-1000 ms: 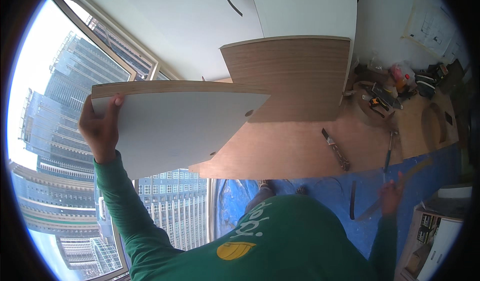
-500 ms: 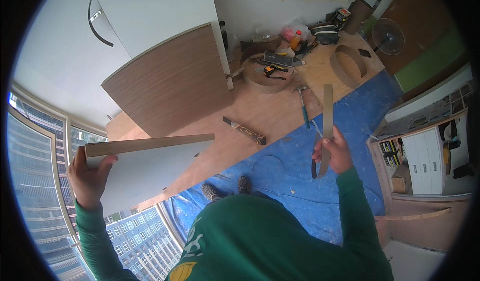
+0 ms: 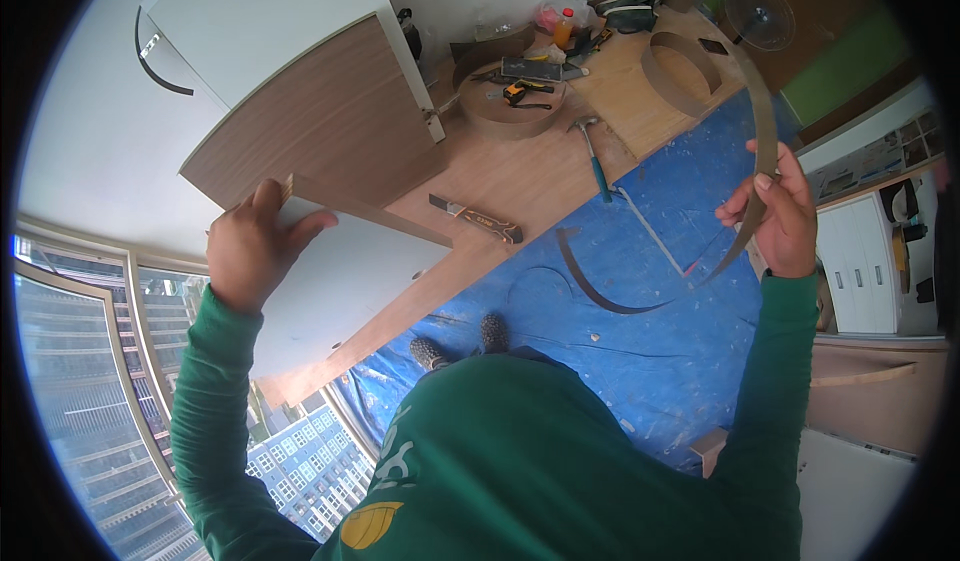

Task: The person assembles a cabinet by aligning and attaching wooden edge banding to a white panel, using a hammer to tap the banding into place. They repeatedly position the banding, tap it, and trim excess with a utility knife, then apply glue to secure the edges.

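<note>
My left hand (image 3: 250, 251) is closed on the upper corner of a white-faced panel (image 3: 345, 276) with a bare wood edge, tilted over the workbench. On the right, my right hand (image 3: 782, 216) pinches a long, thin brown edging strip (image 3: 766, 126) between thumb and fingers; the strip arcs above and below the hand. A darker curved length of strip (image 3: 590, 286) shows over the blue sheet, and I cannot tell whether it joins the held one. A utility knife (image 3: 485, 223) lies on the bench beyond the panel. A hammer (image 3: 594, 161) rests by the bench edge.
The plywood bench (image 3: 560, 176) also carries a tape measure (image 3: 518, 91), a coiled strip (image 3: 680, 71), a bottle (image 3: 563, 29) and a brown-faced panel (image 3: 320, 111). Blue sheeting (image 3: 540, 331) covers the floor. A window (image 3: 75, 361) is at left, white drawers (image 3: 858, 281) at right.
My left hand has moved right and up, turning the panel. My right hand has moved right and up with the strip, which now bows in a wider arc.
</note>
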`<state>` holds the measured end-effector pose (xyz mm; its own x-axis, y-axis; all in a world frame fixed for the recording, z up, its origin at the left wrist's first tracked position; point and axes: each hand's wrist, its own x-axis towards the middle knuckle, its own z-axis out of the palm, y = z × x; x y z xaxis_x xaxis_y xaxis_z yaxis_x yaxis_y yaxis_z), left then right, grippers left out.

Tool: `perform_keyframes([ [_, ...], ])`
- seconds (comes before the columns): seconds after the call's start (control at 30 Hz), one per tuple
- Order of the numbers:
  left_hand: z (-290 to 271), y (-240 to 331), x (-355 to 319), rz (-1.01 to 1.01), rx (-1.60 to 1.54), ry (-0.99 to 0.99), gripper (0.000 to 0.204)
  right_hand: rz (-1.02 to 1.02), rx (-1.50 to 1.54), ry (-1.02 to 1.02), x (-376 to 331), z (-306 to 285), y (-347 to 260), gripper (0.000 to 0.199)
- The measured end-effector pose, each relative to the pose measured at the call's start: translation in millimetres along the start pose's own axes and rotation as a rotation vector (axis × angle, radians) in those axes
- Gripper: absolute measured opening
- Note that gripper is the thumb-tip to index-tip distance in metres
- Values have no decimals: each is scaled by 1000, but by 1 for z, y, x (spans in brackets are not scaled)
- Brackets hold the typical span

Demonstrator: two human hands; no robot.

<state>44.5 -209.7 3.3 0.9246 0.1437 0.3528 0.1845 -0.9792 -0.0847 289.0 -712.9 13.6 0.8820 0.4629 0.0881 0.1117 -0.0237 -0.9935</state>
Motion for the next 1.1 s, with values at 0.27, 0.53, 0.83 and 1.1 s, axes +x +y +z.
perform_keyframes([
  [0.27,39,38,20,34,-97,-131,64,-153,-36,-123,20,55,-19,36],
  [0.53,65,61,26,20,-161,-195,55,-98,-227,-69,41,74,-36,38],
  [0.83,64,66,11,75,-184,-169,42,-18,-262,-114,36,88,-50,34],
  [1.1,49,60,-23,29,-293,1,51,179,-308,-572,43,165,-67,44],
])
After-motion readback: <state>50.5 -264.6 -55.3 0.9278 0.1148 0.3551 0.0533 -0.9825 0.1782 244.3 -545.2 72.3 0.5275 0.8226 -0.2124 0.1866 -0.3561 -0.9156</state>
